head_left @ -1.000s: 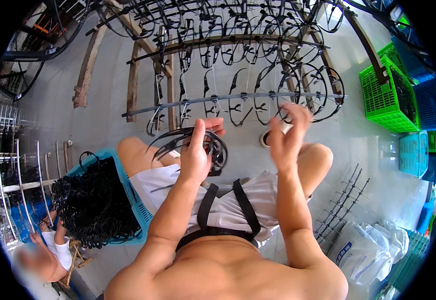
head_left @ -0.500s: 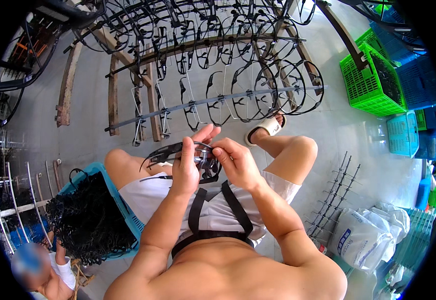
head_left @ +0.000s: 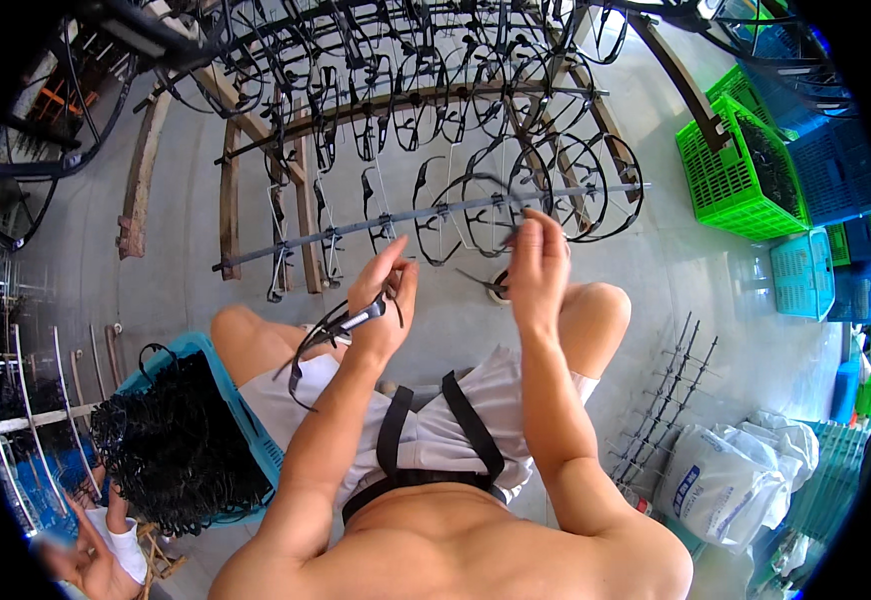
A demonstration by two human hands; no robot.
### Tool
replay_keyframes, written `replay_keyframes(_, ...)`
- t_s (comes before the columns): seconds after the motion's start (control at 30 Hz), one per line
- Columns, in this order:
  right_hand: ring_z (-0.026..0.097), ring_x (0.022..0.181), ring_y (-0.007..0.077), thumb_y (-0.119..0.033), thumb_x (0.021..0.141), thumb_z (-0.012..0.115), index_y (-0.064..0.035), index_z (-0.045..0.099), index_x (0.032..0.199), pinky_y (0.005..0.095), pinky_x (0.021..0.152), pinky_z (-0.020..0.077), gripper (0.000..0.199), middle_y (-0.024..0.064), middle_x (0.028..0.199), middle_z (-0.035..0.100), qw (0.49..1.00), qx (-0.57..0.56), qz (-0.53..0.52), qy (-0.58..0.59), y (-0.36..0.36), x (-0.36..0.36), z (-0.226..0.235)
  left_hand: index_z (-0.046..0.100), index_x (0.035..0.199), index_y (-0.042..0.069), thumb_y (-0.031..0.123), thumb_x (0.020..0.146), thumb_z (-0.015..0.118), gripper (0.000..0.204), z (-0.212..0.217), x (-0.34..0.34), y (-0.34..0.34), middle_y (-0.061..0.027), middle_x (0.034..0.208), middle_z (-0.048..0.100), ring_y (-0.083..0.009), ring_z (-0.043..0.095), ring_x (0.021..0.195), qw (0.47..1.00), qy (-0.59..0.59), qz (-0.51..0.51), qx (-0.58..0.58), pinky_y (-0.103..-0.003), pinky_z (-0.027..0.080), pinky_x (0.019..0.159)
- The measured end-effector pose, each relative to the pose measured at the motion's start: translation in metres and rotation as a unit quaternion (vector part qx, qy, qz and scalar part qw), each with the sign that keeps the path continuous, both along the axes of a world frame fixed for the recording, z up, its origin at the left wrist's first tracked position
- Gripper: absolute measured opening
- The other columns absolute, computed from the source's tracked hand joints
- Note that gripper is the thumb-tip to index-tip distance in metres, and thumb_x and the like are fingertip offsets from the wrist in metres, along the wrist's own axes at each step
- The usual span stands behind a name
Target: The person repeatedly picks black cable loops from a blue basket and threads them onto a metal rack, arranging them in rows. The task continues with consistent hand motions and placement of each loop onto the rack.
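The thing in hand is a black plastic spectacle frame, hanging at the grey horizontal rail of the rack just in front of the seated person's knees. The right hand is up at it, thumb and forefinger pressed together on a thin wire or hook beside the frame's rim; whether they pinch the frame itself or only its hanger I cannot tell from here. The left hand sits lower, over the lap, its grip closed round a small bunch of black frames whose temple arms trail down toward the thigh.

To my eye the step is seating one frame on the rail, and doing it well looks a matter of lightness: hold the piece by its edge, keep it square to the rail, and let the hook settle fully before loosening the fingers, so it does not swing into the frames already hung just beside it. The left hand would do best to keep its bunch low and apart from the rack, so the loose arms do not snag the hanging row.

Round about: more rows of black frames fill the upper rails. A blue basket heaped with tangled black frames stands by the left thigh. A green crate and blue crates are well off to the right, and white sacks lie on the floor on the right.
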State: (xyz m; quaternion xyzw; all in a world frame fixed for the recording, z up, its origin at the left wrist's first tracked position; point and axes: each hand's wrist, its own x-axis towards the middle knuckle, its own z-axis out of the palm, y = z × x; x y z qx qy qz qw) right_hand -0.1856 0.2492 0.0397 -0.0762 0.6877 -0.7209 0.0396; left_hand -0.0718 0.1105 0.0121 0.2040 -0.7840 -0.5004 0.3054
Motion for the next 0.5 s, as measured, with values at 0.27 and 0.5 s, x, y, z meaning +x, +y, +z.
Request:
replay_keyframes(0.27, 0.05, 0.073, 0.0059, -0.005, 0.091, 0.053, 0.0002, 0.052, 0.111, 0.0186, 0.065, 0.0417, 0.02, 0.0026, 0.087, 0.057, 0.974, -0.029, -0.168, 0.15, -0.005, 0.019, 0.022, 0.063, 0.091, 0.002, 0.004, 0.081, 0.065, 0.01, 0.003, -0.004, -0.003, -0.0106, 0.07, 0.061, -0.0183, 0.056, 0.058, 0.998, 0.004, 0.021, -0.063, -0.03, 0.043, 0.053)
replay_keyframes(0.5, 0.046, 0.069, 0.006, -0.01, 0.091, 0.054, 0.0013, 0.051, 0.112, 0.0189, 0.06, 0.0393, 0.024, 0.0025, 0.087, 0.056, 0.998, -0.031, -0.034, 0.041, -0.042, -0.017, -0.053, 0.062, 0.092, 0.0, 0.005, 0.083, 0.065, 0.01, -0.002, -0.003, 0.0, -0.0106, 0.073, 0.064, -0.0143, 0.06, 0.061, 0.999, -0.035, 0.027, -0.023, -0.026, 0.046, 0.056)
